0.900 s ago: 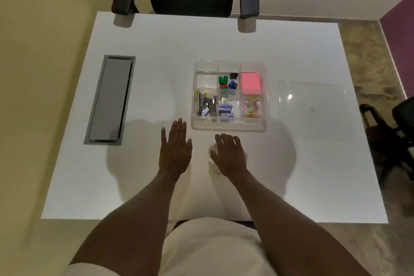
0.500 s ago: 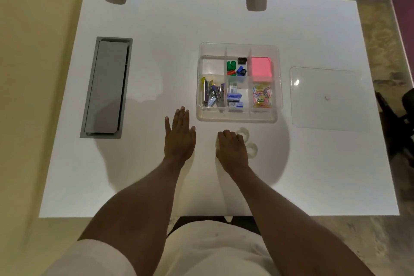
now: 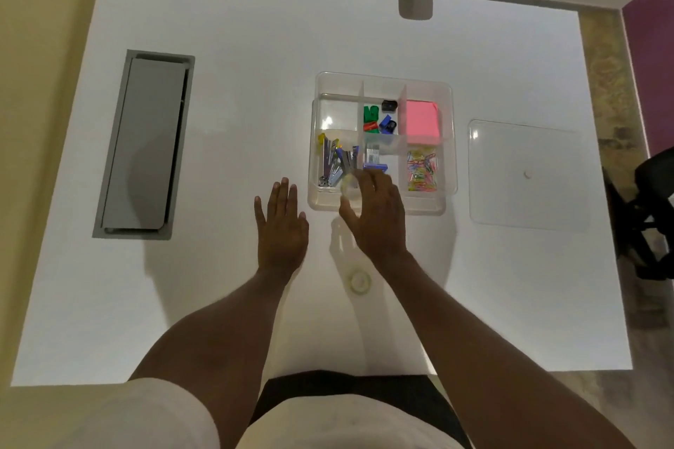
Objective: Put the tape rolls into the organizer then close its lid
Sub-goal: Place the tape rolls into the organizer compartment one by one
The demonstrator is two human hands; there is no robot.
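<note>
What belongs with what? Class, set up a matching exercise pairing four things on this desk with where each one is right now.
Things:
1. pink note pad
2. clear lid
3. tape roll on the table
4. paper clips

Places:
A. flat on the table, right of the organizer
B. far right compartment
C. near right compartment
D. on the table beneath the right forearm

Pairs: 1-B, 2-A, 3-D, 4-C

Two tape rolls: one [image 3: 351,189] held at my right fingertips, one [image 3: 359,281] below my wrist. One organizer [image 3: 449,142]; one lid [image 3: 525,180] lay well right of my fingers.
</note>
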